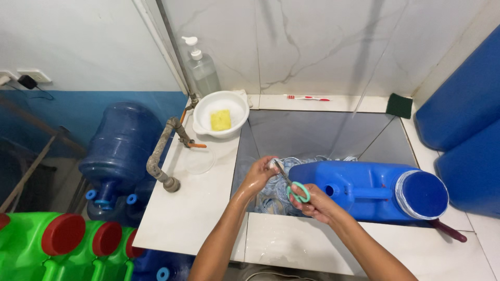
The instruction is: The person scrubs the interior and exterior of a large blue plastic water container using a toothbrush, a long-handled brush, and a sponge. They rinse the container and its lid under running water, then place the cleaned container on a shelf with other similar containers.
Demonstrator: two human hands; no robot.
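Gripping a pair of green-handled scissors, the right hand is curling its fingers through the loops, blades pointing up and left toward the left hand. That left hand, wet, is pinching a small pale piece at the blade tips over the sink basin. Just beside the hands, a large blue water container is lying on its side in the basin, its round end facing right, with crumpled clear plastic sitting under it. To the left, a metal tap is standing on the white counter. Farther back, a white bowl is holding a yellow sponge; behind it a pump bottle is standing. A toothbrush and a green scouring pad are lying on the far ledge.
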